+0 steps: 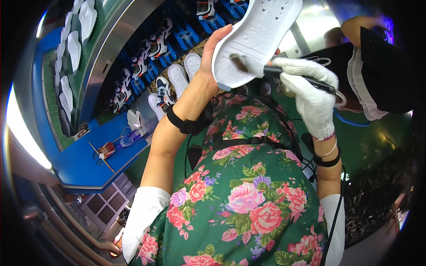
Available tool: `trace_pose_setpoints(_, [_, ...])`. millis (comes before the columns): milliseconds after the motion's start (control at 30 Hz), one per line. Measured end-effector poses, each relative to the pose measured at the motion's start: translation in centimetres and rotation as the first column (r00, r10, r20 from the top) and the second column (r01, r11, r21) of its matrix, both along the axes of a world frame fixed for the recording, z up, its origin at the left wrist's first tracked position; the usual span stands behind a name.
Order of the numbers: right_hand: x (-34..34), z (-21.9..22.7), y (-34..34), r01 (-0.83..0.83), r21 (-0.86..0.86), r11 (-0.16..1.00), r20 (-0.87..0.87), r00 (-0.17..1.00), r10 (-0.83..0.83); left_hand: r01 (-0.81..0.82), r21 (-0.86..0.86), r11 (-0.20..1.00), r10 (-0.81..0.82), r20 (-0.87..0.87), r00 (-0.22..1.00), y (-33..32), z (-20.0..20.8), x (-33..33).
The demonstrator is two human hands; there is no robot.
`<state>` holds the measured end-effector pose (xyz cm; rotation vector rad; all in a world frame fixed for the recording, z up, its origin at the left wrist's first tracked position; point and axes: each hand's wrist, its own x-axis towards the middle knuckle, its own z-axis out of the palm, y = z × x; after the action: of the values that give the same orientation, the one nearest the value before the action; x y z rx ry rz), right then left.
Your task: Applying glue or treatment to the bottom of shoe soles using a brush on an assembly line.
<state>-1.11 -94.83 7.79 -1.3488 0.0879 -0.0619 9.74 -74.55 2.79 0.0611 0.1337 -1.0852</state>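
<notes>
A white shoe sole (262, 26) with small holes is held up at the top centre. My bare left hand (212, 53) grips its left edge, with the thumb showing and most fingers hidden behind it. In my right hand (310, 84), covered by a white knit glove, is a brush (313, 83) with a dark handle. A thin pale cord or tube loops near the handle's rear end. The brush's blurred brown bristles (239, 63) lie over the sole's lower end; whether they touch it is hard to tell.
Behind my left hand, sneakers (160, 40) stand on blue racks. More white soles (178, 77) lie beside them, and others (74, 48) sit on a green surface far left. A clear bottle (128, 139) lies on a blue ledge (82, 164). Another person (384, 71) is at the right.
</notes>
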Motion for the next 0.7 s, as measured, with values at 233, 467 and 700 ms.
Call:
trace_pose_setpoints(233, [5.7,0.1,-4.1,0.52,-0.564,0.642,0.635,0.77,-0.066,0.07,0.082,0.994,-0.07,-0.01,0.998,-0.3,-1.0,-1.5])
trace_pose_setpoints(467, [0.7,1.1,0.8,0.272,-0.739,0.616,0.532,0.797,0.286,-0.061,0.12,0.991,0.087,-0.225,0.97,0.9,-0.6,-0.3])
trace_pose_setpoints(700, [-1.2,0.9,3.9,-0.349,-0.204,0.915,0.294,0.869,0.398,-0.025,-0.159,0.987,0.061,0.224,0.973,0.9,-0.3,1.4])
